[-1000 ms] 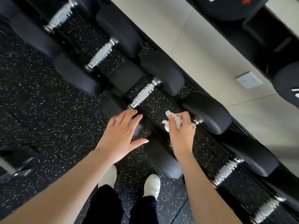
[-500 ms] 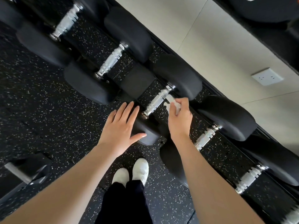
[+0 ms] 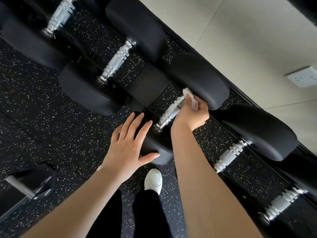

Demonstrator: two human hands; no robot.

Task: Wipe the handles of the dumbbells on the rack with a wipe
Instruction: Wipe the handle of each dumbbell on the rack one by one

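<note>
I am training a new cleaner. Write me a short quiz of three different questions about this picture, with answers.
1. True or false: the right hand holds the wipe at the far end of a dumbbell handle.
2. What does the left hand rest on?
A. the wall socket
B. the near dumbbell head
C. the floor
3. Fill in: the left hand's fingers are ____ (straight / curled).

Key: 1 true; 2 B; 3 straight.
</note>
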